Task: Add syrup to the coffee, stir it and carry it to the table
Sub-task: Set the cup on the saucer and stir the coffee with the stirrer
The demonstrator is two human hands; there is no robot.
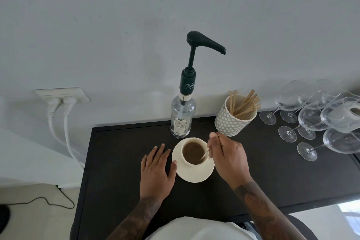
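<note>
A cream cup of brown coffee [191,153] stands on a cream saucer [194,175] on a dark counter [116,161]. My right hand [228,159] grips a thin wooden stir stick [206,154] whose lower end dips into the coffee at the cup's right side. My left hand [156,169] lies flat on the counter, fingers spread, its thumb touching the saucer's left rim. Just behind the cup stands a clear syrup bottle [182,117] with a dark green pump; its spout points right.
A patterned white pot [231,121] of several wooden stir sticks stands right of the bottle. Several wine glasses [315,119] crowd the counter's far right. A wall socket [62,95] with two white cables is at left, beyond the counter's left edge.
</note>
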